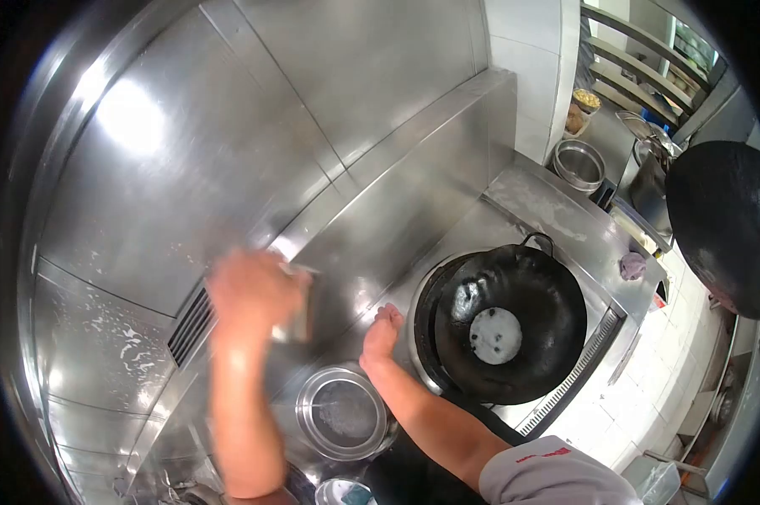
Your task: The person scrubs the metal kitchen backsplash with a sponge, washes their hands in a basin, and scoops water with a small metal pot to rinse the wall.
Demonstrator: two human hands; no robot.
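My left hand (254,290) is raised at the steel back wall and smeared by motion. It is closed on a flat, pale rectangular pad (300,311), also blurred, whose exact kind I cannot make out. My right hand (382,332) rests on the steel stove top just left of the wok, its fingers stretched out and partly foreshortened, with nothing seen in them. A black wok (548,337) sits tilted on the burner ring, some whitish, foamy liquid (495,336) in its bottom. Below the hands, a round steel pot (306,412) holds cloudy liquid.
A slotted vent (188,328) is set in the splash-streaked steel wall (228,168). Steel bowls (579,164) stand on the counter at the far right, near a purple cloth (632,266). Another large black pan (721,223) hangs at the right. A drain grate (575,374) borders the stove.
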